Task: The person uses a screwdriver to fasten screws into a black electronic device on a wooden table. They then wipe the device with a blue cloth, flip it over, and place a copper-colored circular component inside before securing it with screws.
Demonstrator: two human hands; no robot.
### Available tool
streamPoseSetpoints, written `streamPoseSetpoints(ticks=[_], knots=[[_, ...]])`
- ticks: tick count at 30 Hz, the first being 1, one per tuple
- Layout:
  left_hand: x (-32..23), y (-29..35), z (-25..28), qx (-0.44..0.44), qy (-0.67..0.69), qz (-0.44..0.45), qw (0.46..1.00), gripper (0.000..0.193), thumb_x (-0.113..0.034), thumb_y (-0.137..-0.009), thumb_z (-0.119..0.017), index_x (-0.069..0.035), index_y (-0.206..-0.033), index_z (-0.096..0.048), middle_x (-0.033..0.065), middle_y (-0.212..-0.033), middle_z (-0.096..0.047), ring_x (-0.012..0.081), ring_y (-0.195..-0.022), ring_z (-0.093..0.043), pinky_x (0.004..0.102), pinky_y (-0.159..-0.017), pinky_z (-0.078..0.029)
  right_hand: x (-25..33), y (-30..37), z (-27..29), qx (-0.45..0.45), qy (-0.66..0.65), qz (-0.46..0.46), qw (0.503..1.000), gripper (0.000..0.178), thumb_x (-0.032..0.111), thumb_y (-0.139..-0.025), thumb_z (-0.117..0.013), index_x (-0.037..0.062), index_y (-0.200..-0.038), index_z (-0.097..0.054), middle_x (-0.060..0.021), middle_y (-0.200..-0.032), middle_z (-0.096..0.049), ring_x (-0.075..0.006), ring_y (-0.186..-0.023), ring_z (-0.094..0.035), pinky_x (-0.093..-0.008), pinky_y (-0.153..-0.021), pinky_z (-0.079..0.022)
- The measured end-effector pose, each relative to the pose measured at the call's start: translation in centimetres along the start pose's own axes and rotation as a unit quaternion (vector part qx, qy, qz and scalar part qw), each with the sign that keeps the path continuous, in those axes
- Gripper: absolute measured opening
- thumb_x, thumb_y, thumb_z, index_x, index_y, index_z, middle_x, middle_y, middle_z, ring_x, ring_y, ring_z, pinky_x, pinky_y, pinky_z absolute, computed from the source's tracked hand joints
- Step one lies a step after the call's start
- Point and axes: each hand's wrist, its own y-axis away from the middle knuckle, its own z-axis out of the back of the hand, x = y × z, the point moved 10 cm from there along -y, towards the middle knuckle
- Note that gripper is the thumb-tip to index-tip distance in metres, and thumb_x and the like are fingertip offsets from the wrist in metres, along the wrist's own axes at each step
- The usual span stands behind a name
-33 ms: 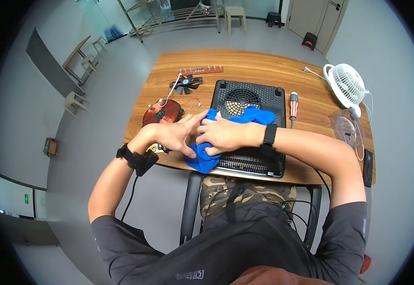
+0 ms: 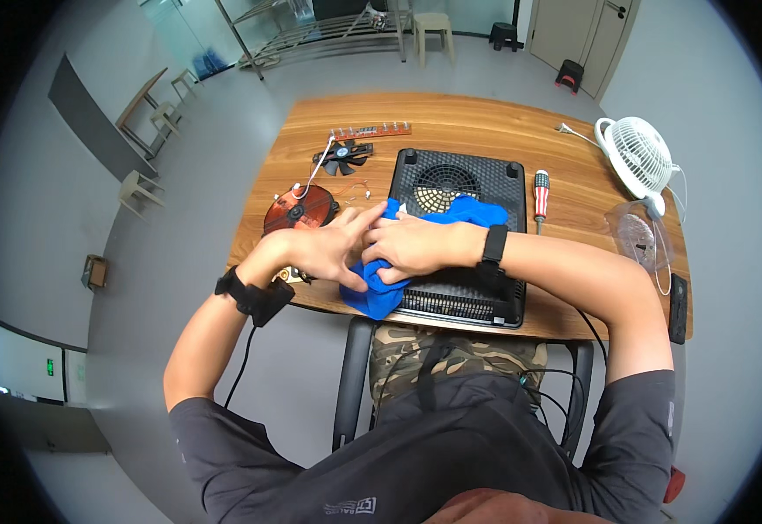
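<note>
A blue cloth (image 2: 475, 212) lies bunched over the left side of a black laptop cooling pad (image 2: 507, 253), which has a round fan grille and corner feet. My right hand (image 2: 424, 243) is closed on the cloth, its fingers curled into the folds and pressing it down at the pad's left edge. Beside it, my left hand (image 2: 328, 249) touches the cloth with thumb and fingers spread apart. Its fingertips reach toward the pad's edge and are partly hidden by cloth and by my right hand.
Left of the pad lie a red-orange round fan (image 2: 302, 208), a small black fan (image 2: 344, 155) and a red strip with metal posts (image 2: 370, 132). To its right are a screwdriver (image 2: 541, 196), a white fan (image 2: 639, 157), a clear plastic piece (image 2: 638, 234) and a black bar (image 2: 678, 307).
</note>
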Motion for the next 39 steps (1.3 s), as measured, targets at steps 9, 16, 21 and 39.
streamPoseSetpoints(ticks=[9,16,21,39], knots=[[-11.2,1.2,-0.3,-0.266,-0.272,-0.152,0.912,0.08,-0.024,-0.079,-0.082,0.002,-0.142,-0.038,0.0231,-0.134,-0.042,0.0418,-0.127,-0.045,0.0534,-0.103,-0.039,-4.6,-0.7,2.8,-0.059,-0.053,0.064,0.995,0.032,0.036,-0.092,-0.064,0.0125,-0.114,-0.068,-0.0126,-0.121,-0.062,-0.0327,-0.122,-0.053,-0.0512,-0.097,-0.046],[-10.5,-1.0,-6.3,-0.15,-0.286,-0.207,0.924,0.067,-0.012,-0.08,-0.075,-0.004,-0.141,-0.05,0.014,-0.145,-0.05,0.0307,-0.124,-0.056,0.0407,-0.105,-0.047,-4.5,-2.6,0.3,0.086,0.036,-0.023,0.995,0.041,0.033,-0.089,-0.063,0.0101,-0.121,-0.071,-0.0085,-0.122,-0.066,-0.0307,-0.124,-0.052,-0.0574,-0.099,-0.044],[-9.3,-2.8,-7.6,-0.121,-0.307,-0.2,0.922,0.059,-0.008,-0.083,-0.064,-0.003,-0.141,-0.054,0.0203,-0.139,-0.058,0.0319,-0.113,-0.067,0.0401,-0.094,-0.056,-2.9,-3.6,-1.4,0.159,0.042,-0.024,0.986,0.04,0.04,-0.091,-0.06,0.0164,-0.121,-0.072,-0.0103,-0.119,-0.069,-0.0293,-0.127,-0.053,-0.0589,-0.1,-0.043],[-9.3,-4.5,-8.1,-0.063,-0.314,-0.17,0.932,0.043,-0.004,-0.091,-0.054,0.0,-0.133,-0.06,0.0242,-0.125,-0.065,0.0359,-0.091,-0.072,0.0427,-0.077,-0.061,-13.8,-0.9,5.4,0.027,0.183,-0.132,0.974,0.04,0.042,-0.092,-0.067,0.0119,-0.118,-0.072,-0.0064,-0.125,-0.066,-0.0285,-0.126,-0.056,-0.053,-0.096,-0.049]])
